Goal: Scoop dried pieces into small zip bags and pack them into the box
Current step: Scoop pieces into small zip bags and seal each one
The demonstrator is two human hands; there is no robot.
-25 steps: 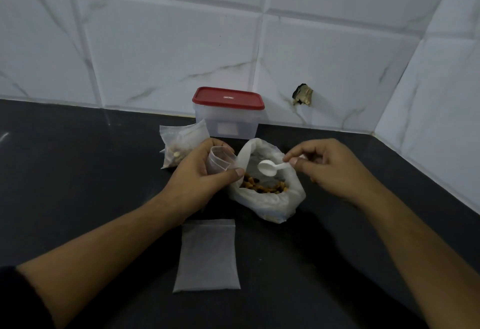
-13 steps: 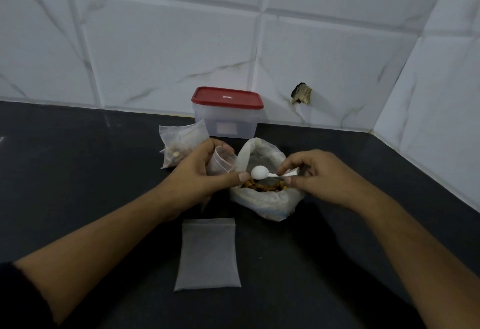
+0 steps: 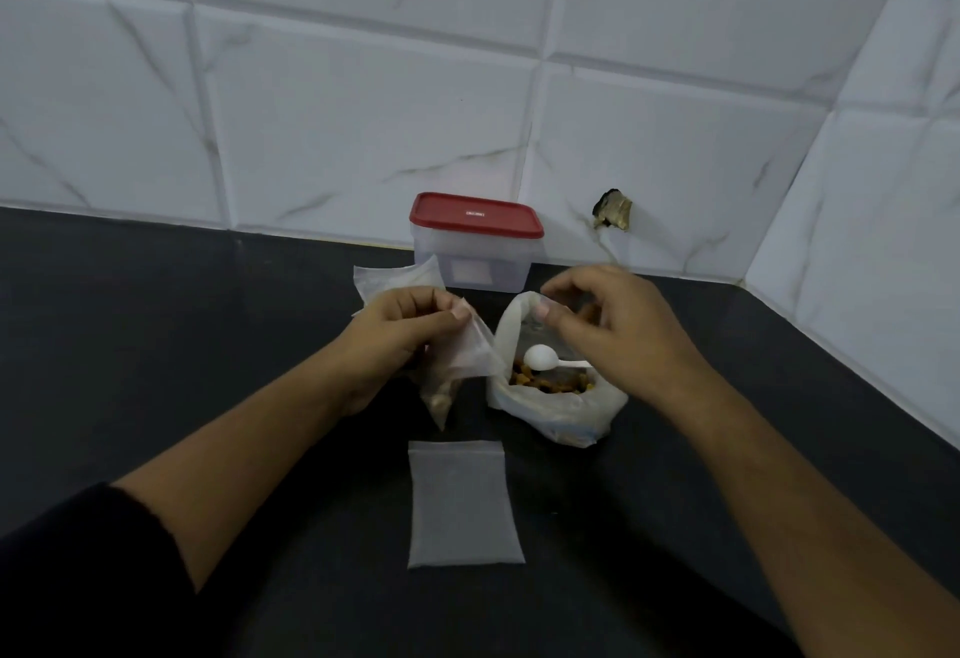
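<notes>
On my screen I see a white tiled wall (image 3: 363, 111) at the back and a dark worktop (image 3: 156, 371) under it. Two arms reach in, and the left one has a black sleeve (image 3: 78, 553).

The left hand (image 3: 400, 332) is up over the worktop. Its fingers (image 3: 460, 313) pinch the top of a small zip bag (image 3: 470, 358). That bag hangs down from the pinch, with a few pale pieces at its bottom.

The right hand (image 3: 618, 335) is over the big white bag (image 3: 561, 410). Its fingers are curled and the thumb is right at the bag's rim. I cannot tell if it holds the rim or only touches it.

A clear box (image 3: 475, 257) with a red lid (image 3: 475, 214) stands by the wall, lid on. The big white bag sits open on the worktop, just in front of the box.

An empty zip bag (image 3: 462, 504) lies flat on the worktop, close to me. One more small bag (image 3: 384, 280) lies behind the left hand, beside the box.

A white spoon (image 3: 540, 358) lies in the big bag, bowl to the left, on the brown dried pieces (image 3: 545, 384). Its handle goes under the right hand.

The wall has a small dark hole (image 3: 613, 210) to the right of the box.
</notes>
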